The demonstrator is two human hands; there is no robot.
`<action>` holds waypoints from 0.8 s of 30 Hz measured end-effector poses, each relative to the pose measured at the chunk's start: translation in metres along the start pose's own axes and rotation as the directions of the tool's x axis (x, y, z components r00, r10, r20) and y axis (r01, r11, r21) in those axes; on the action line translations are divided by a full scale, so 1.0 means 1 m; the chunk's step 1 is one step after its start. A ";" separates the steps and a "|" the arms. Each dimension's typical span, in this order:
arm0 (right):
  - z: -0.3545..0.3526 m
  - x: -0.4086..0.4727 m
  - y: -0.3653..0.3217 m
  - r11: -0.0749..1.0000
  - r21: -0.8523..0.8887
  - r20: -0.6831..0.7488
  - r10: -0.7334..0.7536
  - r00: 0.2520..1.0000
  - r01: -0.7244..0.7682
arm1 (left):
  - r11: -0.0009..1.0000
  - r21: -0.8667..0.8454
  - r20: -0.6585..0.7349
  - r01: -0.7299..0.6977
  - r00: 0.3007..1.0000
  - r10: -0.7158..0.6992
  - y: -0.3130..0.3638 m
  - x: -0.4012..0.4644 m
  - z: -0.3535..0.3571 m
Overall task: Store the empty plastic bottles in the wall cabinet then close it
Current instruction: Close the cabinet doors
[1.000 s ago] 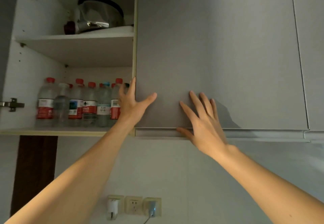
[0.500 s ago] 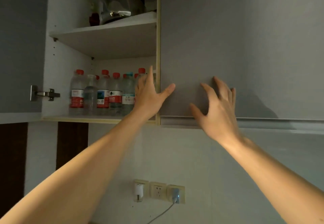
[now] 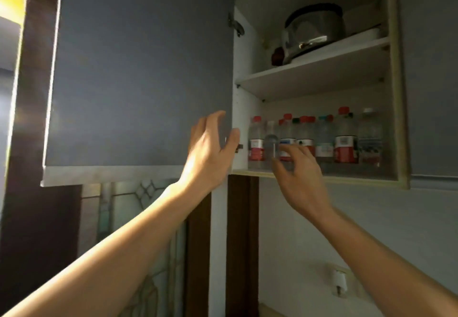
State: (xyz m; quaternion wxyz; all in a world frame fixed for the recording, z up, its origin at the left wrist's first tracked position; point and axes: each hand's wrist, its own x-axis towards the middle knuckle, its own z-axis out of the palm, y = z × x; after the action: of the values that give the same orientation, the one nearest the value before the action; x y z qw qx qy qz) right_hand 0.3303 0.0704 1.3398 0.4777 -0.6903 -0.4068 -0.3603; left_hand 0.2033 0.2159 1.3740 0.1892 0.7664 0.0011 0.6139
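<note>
Several empty plastic bottles (image 3: 343, 140), most with red caps and red labels, stand in a row on the bottom shelf (image 3: 352, 179) of the open wall cabinet. The cabinet's grey left door (image 3: 138, 73) is swung wide open to the left. My left hand (image 3: 210, 153) is raised at that door's hinge-side edge, fingers spread, holding nothing. My right hand (image 3: 297, 175) hovers in front of the left end of the bottle row with fingers apart, covering the lower part of a few bottles.
A steel kettle (image 3: 313, 31) rests on the upper shelf (image 3: 314, 68). A closed grey door (image 3: 433, 73) borders the cabinet on the right. A wall socket (image 3: 339, 283) sits low on the tiled wall, and a dark wooden frame (image 3: 241, 242) runs below the cabinet.
The view has swung left, so the open door now fills the left side. Both hands have left the closed right-hand door; my left hand is by the open door, my right before the bottles.
</note>
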 end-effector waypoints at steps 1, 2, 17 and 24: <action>0.023 -0.002 -0.018 0.999 0.042 0.019 -0.008 1.000 0.007 | 0.999 0.036 -0.039 -0.001 0.999 0.002 -0.010 0.001 -0.025; 0.045 -0.004 -0.037 0.997 0.079 0.043 -0.016 0.999 0.013 | 0.998 0.066 -0.073 0.000 0.997 0.005 -0.019 0.002 -0.048; 0.184 0.001 -0.199 0.948 0.317 0.294 -0.114 0.949 0.016 | 0.960 0.263 -0.301 0.100 0.954 -0.017 -0.120 0.018 -0.203; 0.109 -0.001 -0.216 0.925 0.357 0.106 -0.180 0.978 0.131 | 0.973 -0.184 -0.112 -0.138 0.987 0.118 -0.085 0.011 -0.190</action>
State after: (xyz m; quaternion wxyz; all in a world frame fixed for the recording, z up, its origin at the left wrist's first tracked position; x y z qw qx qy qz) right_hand 0.1461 0.2194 1.3871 0.5332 -0.5833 -0.5494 -0.2713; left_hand 0.0464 0.3522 1.3925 0.2215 0.7113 -0.0977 0.6598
